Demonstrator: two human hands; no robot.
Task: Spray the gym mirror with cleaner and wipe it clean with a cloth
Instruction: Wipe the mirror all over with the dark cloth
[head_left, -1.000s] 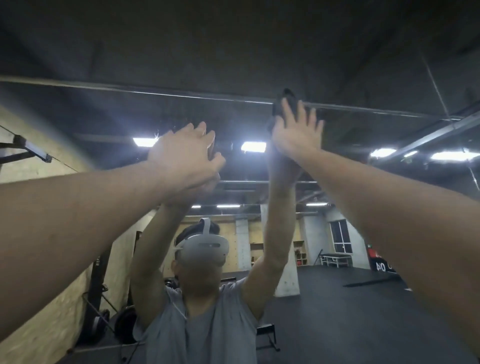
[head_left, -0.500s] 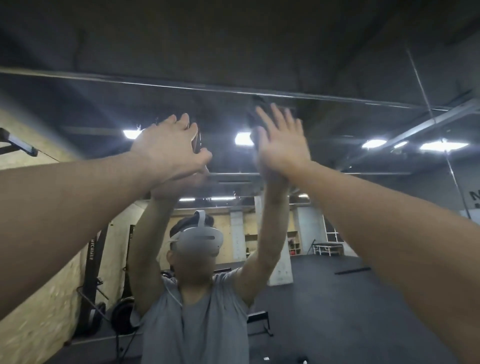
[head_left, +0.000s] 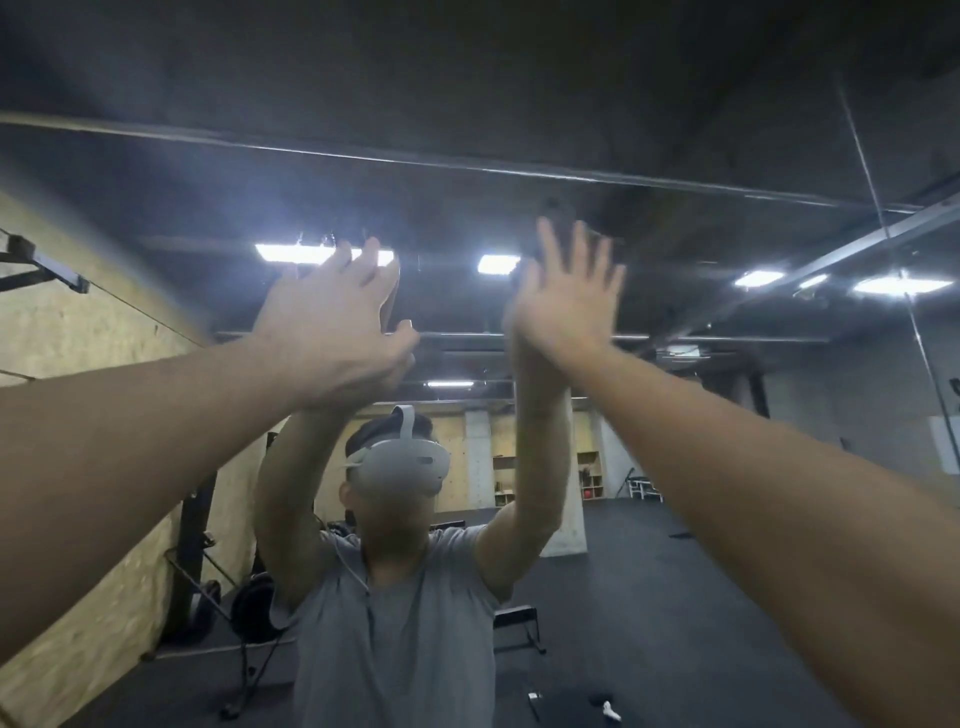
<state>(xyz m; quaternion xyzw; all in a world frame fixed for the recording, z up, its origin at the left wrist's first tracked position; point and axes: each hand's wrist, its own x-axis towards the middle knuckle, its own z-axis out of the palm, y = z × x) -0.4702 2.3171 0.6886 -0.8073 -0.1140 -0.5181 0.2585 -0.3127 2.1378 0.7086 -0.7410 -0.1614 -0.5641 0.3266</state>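
Observation:
The gym mirror (head_left: 727, 467) fills the view and reflects me with both arms raised. My right hand (head_left: 566, 296) is flat with its fingers spread, pressing a dark cloth (head_left: 553, 215) against the glass high up. Only the cloth's edge shows above my fingertips. My left hand (head_left: 332, 322) is raised beside it on the left, fingers up and loosely spread near the glass, with nothing seen in it. No spray bottle is in either hand.
The mirror's top edge (head_left: 467, 166) runs just above my hands. The reflection shows a plywood wall (head_left: 78, 338) on the left, a black rack (head_left: 195, 545), a small bench (head_left: 514, 621), and a small white object (head_left: 610, 712) on the dark floor.
My right hand has slid the cloth a little to the left and down on the glass. My left hand moved with it and its fingers have straightened.

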